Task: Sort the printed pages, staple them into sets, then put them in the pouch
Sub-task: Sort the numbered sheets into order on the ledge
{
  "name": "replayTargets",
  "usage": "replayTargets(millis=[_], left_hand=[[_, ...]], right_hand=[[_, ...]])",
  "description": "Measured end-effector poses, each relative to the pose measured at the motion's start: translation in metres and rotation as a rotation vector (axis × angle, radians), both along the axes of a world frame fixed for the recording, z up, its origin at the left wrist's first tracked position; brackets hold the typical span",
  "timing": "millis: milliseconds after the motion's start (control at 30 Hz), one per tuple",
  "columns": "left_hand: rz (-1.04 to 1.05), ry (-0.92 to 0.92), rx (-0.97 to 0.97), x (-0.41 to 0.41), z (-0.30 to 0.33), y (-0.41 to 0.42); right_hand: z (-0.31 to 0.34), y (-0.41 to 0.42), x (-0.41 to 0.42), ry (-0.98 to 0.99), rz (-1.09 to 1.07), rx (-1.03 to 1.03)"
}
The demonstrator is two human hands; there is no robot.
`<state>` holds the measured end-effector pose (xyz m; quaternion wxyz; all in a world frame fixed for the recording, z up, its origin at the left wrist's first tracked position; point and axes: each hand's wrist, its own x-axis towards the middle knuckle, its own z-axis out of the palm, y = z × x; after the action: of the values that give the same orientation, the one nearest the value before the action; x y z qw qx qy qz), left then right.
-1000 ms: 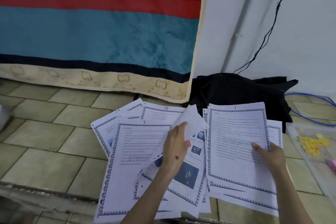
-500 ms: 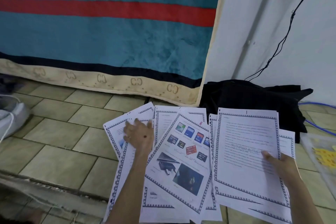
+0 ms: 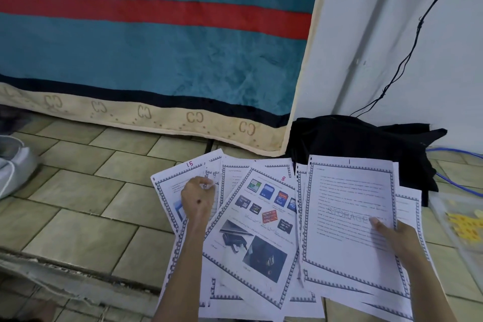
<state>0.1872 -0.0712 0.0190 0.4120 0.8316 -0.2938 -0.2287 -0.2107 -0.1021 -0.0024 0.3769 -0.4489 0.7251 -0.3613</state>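
Floor (image 3: 78,238): greenish-beige tiles, dark grout lines; rough broken concrete edge at lower left.
Wall (image 3: 405,34): white, w/ thin black cable (image 3: 407,60) running down it.
Mattress (image 3: 143,60): stood upright against wall; teal plush cover, one red stripe, dark navy band, beige trim printed w/ repeated "CC" marks.
Black cloth (image 3: 366,144): heaped on floor at wall base, just behind the pages.
Blue cable (image 3: 454,154): on floor, far right.
Clear pouch (image 3: 460,222): flat on floor at right edge; yellow pieces show through the plastic.
Grey-white item, left edge: cropped, can't tell what.
Printed pages (image 3: 235,269): fanned on floor, overlapping, grey patterned borders. Handwritten red nos. "15" and "8" on top edges; a "1" on rightmost sheet.
Page 8 (image 3: 261,230): colour pics of memory cards; "4GB" legible, other labels too small.
Page 1 (image 3: 347,217): text sheet, faint "STORAGE" watermark mid-page.
Left hand (image 3: 197,198): fingers curled, pinching corner of a sheet beside page 15.
Right hand (image 3: 394,235): thumb on top of page 1, gripping the right-hand stack; fingers hidden under it.
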Motion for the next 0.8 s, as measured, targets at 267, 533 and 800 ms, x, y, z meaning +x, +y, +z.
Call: replayTargets(millis=[267, 533, 800], left_hand=[[0.17, 0.162, -0.173, 0.01, 0.008, -0.007], [0.32, 0.462, -0.424, 0.035, -0.002, 0.007], [0.408, 0.423, -0.426, 0.053, -0.009, 0.012]], right_hand=[[-0.004, -0.001, -0.001, -0.038, -0.002, 0.015], [-0.008, -0.004, -0.003, -0.041, -0.005, 0.003], [-0.009, -0.003, -0.005, -0.033, 0.003, -0.002]])
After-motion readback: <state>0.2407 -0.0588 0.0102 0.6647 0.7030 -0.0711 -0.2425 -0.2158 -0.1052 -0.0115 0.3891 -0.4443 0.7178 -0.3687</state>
